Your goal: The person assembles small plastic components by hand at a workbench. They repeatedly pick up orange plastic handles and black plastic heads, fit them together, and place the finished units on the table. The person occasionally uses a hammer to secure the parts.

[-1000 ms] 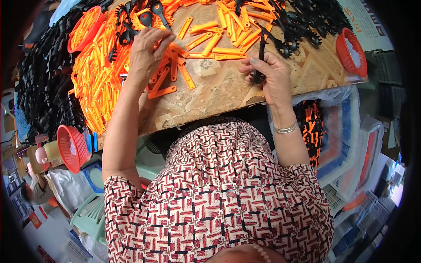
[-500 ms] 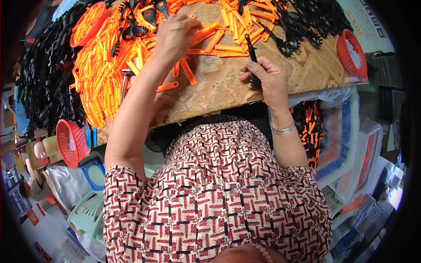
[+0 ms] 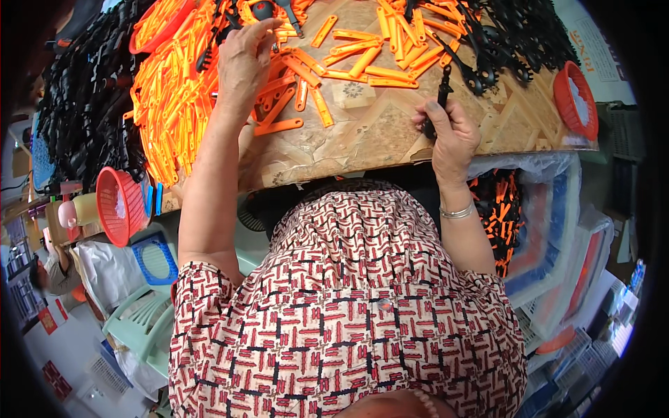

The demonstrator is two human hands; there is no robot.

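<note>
My right hand (image 3: 454,132) is closed around a black kitchen utensil (image 3: 444,87) near the table's front edge. The utensil's narrow stem points up and away, while its lower end is mostly hidden by my fingers. Farther left, my left hand (image 3: 244,63) reaches over the edge of a heap of orange handles (image 3: 178,90), beside a black spoon-like utensil (image 3: 289,15). Its fingers are bent toward the thumb; anything between them is too small to make out. Loose orange handles (image 3: 364,63) lie between my hands.
Black utensil parts (image 3: 90,111) are heaped at far left, with more black utensils (image 3: 481,66) at right. Red baskets stand at left (image 3: 115,209) and right (image 3: 577,104). Below the table edge at right, a plastic-lined crate (image 3: 550,216) stands near black and orange pieces (image 3: 498,216).
My left hand has moved left, from over the loose orange handles toward the larger heap. My right hand still holds the black utensil. The whole view has shifted slightly.
</note>
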